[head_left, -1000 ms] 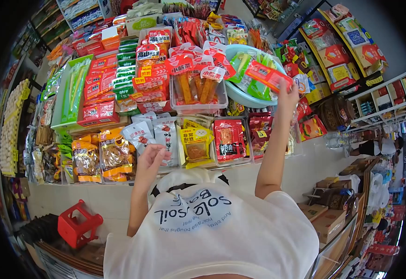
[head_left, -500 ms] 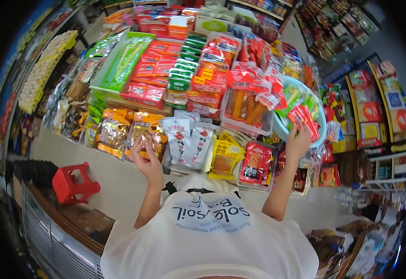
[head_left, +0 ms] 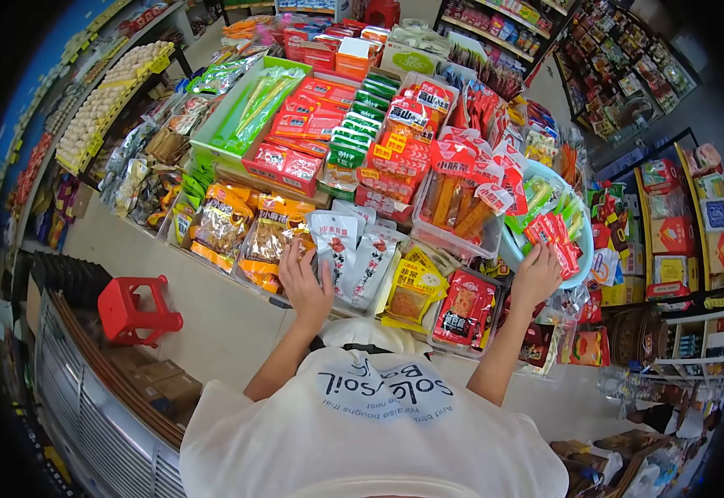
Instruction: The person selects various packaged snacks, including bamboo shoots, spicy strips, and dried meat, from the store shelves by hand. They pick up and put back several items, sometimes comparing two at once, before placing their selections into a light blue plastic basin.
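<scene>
My left hand (head_left: pixel 304 282) is open, its fingers spread against the near side of the white snack pouches (head_left: pixel 338 249), next to the orange-and-brown snack bags (head_left: pixel 272 228). Over the near rim of a light blue basin (head_left: pixel 584 217), my right hand (head_left: pixel 536 275) has its fingertips closed on a red snack packet (head_left: pixel 553 239). Green packets (head_left: pixel 536 195) lie behind that packet in the basin. Between my hands are a yellow snack bag (head_left: pixel 416 286) and a tray of red packets (head_left: pixel 466 304).
Boxes of red packets (head_left: pixel 295 158), a green-lined box (head_left: pixel 250 112) and a tub of brown snack sticks (head_left: pixel 459 207) fill the display. A red stool (head_left: pixel 138 310) stands on the floor at left. Egg trays (head_left: pixel 117 104) stand farther left, shelves (head_left: pixel 681 220) at right.
The view has shifted, and the goods sit lower and farther right. My left hand has moved right, from the orange bags to the white pouches. My right hand stays at the red packet.
</scene>
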Demonstrator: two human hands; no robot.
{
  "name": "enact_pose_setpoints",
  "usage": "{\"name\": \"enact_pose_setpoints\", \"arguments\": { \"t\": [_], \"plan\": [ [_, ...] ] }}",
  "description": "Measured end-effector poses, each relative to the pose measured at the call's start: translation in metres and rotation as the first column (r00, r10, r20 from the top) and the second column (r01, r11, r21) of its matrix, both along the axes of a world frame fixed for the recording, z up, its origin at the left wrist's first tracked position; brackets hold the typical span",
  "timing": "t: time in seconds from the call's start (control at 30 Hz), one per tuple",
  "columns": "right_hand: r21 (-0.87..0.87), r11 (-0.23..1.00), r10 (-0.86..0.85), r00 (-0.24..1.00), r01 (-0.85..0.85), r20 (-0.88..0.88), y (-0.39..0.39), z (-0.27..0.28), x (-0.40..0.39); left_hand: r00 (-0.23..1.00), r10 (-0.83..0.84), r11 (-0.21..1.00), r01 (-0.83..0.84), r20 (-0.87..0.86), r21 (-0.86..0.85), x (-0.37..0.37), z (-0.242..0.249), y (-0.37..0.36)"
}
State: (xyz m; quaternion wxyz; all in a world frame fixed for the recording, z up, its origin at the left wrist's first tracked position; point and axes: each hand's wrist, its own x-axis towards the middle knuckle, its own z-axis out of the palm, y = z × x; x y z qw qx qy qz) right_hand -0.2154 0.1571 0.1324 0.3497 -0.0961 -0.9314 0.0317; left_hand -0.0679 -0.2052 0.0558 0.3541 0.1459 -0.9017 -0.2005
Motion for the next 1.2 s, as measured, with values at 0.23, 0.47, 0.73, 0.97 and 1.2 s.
{"name": "enact_pose_setpoints", "arguments": {
  "t": [0.23, 0.47, 0.73, 0.97, 1.2],
  "plan": [
    [0.056, 0.997, 0.061, 0.996, -0.057, -0.063, 0.001, -0.002, 0.003, 1.0, 0.009, 1.0, -0.009, 0.023, 0.0, 0.0, 0.001, 0.004],
    [0.055, 0.988, 0.147, 0.989, -0.147, -0.01, 0.002, 0.002, 0.009, 0.991, 0.128, 0.989, -0.124, -0.043, 0.079, -0.019, 0.001, 0.025],
    [0.088, 0.961, 0.261, 0.965, -0.261, 0.009, 0.006, 0.011, 0.017, 0.984, 0.135, 0.983, -0.118, -0.114, 0.139, -0.016, -0.001, 0.03],
    [0.101, 0.922, 0.364, 0.925, -0.374, 0.108, 0.016, 0.011, 0.024, 0.966, 0.191, 0.979, -0.174, -0.173, 0.109, -0.021, -0.008, 0.032],
    [0.111, 0.909, 0.386, 0.912, -0.401, 0.135, 0.018, 0.01, 0.026, 0.971, 0.184, 0.972, -0.157, -0.15, 0.174, -0.02, -0.01, 0.031]
  ]
}}
